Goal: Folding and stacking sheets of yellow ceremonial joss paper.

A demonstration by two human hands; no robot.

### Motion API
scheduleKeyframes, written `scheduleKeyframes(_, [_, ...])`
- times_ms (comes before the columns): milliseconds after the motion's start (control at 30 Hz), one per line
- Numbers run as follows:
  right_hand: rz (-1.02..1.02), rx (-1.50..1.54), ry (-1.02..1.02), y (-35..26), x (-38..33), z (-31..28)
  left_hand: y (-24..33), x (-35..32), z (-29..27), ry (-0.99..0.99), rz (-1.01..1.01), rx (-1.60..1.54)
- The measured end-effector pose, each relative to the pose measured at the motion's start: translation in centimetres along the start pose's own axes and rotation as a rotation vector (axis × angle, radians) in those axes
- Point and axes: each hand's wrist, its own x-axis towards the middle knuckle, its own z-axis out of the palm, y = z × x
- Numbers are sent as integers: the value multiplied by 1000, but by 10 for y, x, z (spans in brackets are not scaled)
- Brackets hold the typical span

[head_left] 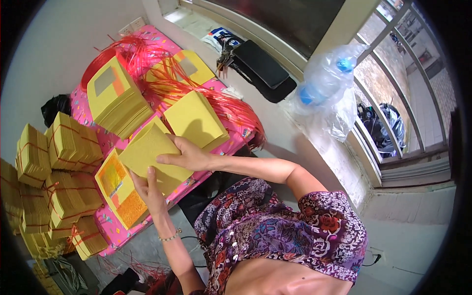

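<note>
Fingers of the right hand are partly hidden behind the yellow paper, sheet count unclear; leftmost bundle is cut off by the dark rim.

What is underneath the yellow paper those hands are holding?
Around the yellow paper, a yellow stack with orange print shows at the left, and pink patterned cloth lower down. Whatever lies directly beneath is covered, so I can't tell.

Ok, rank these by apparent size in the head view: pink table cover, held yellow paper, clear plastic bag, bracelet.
1. Pink table cover, by overall outline
2. Held yellow paper and clear plastic bag: fairly close, and nearness to the camera makes it unsure, so unranked
3. Bracelet
</note>
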Motion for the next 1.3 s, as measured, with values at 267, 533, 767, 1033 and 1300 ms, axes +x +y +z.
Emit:
scheduleKeyframes(267, [20,-40,50,6,-5,-1,8,-8,7,3,-42,71])
scheduleKeyframes(533, [3,-73,93,-1,-12,-4,8,-9,14,-95,102,59])
scheduleKeyframes(767, [42,-86,51,-6,-17,-11,8,-10,14,-152,89,-13])
scheduleKeyframes(1033, [52,-60,38,-9,-19,-9,14,-13,15,-167,109,20])
scheduleKeyframes(1300, [2,-140,96,-23,-14,-10,12,-8,21,-133,90,41])
